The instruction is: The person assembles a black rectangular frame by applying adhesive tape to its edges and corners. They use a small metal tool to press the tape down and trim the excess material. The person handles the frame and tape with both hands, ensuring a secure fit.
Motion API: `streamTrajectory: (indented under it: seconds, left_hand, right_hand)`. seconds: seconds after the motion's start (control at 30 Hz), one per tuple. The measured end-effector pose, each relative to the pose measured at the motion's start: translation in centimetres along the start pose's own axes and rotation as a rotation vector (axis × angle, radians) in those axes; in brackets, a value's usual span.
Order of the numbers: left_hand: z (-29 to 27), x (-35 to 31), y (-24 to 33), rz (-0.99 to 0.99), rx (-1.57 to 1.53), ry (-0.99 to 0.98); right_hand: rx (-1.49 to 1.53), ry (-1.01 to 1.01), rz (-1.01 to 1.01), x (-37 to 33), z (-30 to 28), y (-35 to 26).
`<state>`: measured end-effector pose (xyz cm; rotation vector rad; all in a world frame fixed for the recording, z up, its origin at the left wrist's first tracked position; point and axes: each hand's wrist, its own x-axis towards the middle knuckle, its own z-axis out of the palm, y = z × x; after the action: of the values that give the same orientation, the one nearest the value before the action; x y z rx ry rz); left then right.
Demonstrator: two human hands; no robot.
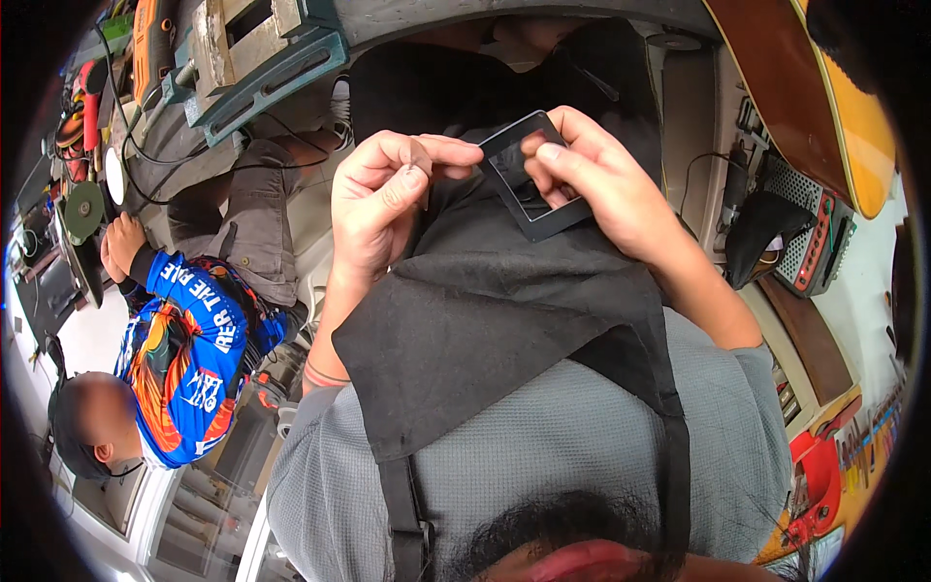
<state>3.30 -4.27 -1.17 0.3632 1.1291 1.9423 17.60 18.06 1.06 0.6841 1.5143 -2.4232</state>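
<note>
Top L: teal vise point(264, 66), org. tool point(150, 48) beside it; green disc point(83, 210) lower. L: co-worker point(199, 339), blue/org. jersey point(218, 310). Top R: curved wood pc. point(805, 92); below, blk bag point(764, 238) nr perf. metal box point(811, 250). Btm R: red item point(822, 480).

A black rectangular frame point(557, 222) is held tilted, a small brownish piece point(421, 158) to its left.

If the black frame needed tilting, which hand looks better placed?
Probably the right hand: it holds the black frame by its edge, whereas the left hand pinches a small thin piece.
</note>
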Motion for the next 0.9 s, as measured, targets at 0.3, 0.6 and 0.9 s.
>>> streamTrajectory:
  seconds: [0.3,0.6,0.9]
  left_hand:
    - [-0.3,-0.1,0.6,-0.007,0.028,0.069]
    - [-1.4,-0.2,0.6,0.015,0.054,0.013]
    - [-0.5,-0.2,0.9,0.022,0.041,0.095]
  right_hand:
    - [0.186,-0.064,0.049,-1.6,-2.0,-0.2]
    - [0.156,-0.2,0.043,-1.9,-2.4,-0.2]
    - [0.167,-0.218,0.028,-2.0,-2.3,-0.1]
